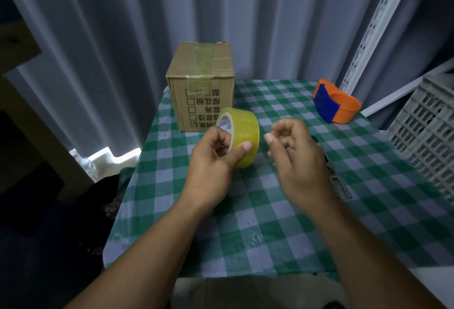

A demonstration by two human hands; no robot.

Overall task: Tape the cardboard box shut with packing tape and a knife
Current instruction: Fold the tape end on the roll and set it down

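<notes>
The box (200, 87) front bears upside-down Chinese characters beside checkboxes, one ticked; the tape (239, 134) core's logo is perhaps unreadable.

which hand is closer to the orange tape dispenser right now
Right. The right hand hangs over the cloth, below and left of the orange tape dispenser. The left hand, holding the tape roll, is farther left.

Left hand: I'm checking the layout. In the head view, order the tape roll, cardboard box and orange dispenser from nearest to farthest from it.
1. Tape roll: gripped in the left hand.
2. Cardboard box: just behind, at the table's far left.
3. Orange dispenser: far right.
</notes>
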